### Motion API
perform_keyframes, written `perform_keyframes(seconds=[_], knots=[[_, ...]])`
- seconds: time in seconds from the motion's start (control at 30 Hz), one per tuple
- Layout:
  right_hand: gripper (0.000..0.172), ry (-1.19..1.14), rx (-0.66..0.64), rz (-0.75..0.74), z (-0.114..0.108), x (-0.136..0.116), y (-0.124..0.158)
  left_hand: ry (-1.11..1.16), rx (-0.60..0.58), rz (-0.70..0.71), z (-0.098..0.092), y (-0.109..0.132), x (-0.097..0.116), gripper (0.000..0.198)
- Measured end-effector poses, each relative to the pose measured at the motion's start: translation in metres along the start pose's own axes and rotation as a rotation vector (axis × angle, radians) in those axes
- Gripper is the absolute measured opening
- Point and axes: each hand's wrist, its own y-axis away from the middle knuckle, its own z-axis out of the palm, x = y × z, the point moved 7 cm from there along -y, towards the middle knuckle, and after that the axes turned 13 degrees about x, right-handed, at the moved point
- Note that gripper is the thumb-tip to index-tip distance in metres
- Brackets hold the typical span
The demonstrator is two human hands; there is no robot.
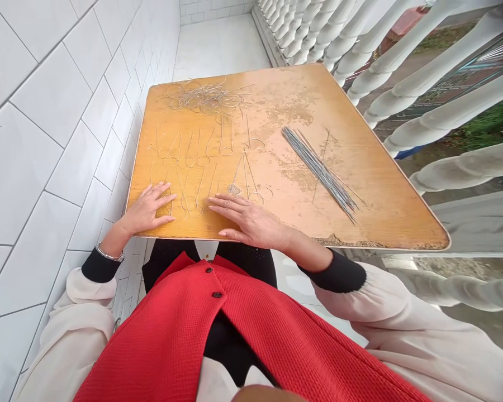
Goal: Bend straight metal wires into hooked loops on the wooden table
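My left hand (150, 209) lies flat near the table's front left corner, fingers spread, with bent wire partly under it. Palm down, my right hand (251, 220) rests at the front edge with its fingers stretched to the left. Between the two hands lie thin wires bent into loops with long straight ends (193, 209). A small silvery clump (233, 190) sits just beyond my right fingertips. Several more looped wires (188, 161) are laid out in a row behind. To the right is a bundle of straight grey wires (318, 173). Neither hand holds anything.
A tangled heap of wire (205, 97) lies at the back left of the worn wooden table (268, 89). A white tiled wall (37, 145) runs close along the left. White balusters (440, 125) line the right side.
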Motion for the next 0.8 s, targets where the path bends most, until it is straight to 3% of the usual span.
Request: perform_keyframes(seconds=[0.1, 0.2, 0.4, 0.63, 0.8], knots=[[0.063, 0.105, 0.1, 0.139, -0.014, 0.016, 0.009, -0.013, 0.023, -0.007, 0.0, -0.002, 0.004, 0.074], [0.068, 0.209, 0.105, 0.237, -0.011, 0.026, 0.016, -0.032, 0.028, 0.005, 0.003, -0.003, 0.014, 0.076], [0.066, 0.217, 0.031, 0.176, 0.009, 0.019, 0.009, -0.022, -0.055, 0.083, 0.014, -0.007, 0.031, 0.072], [0.064, 0.268, 0.156, 0.269, -0.016, 0.033, 0.025, 0.028, -0.043, 0.094, 0.01, -0.004, 0.02, 0.068], [0.061, 0.265, 0.107, 0.283, -0.012, 0.035, 0.036, 0.056, -0.002, 0.121, 0.006, 0.002, 0.02, 0.069]])
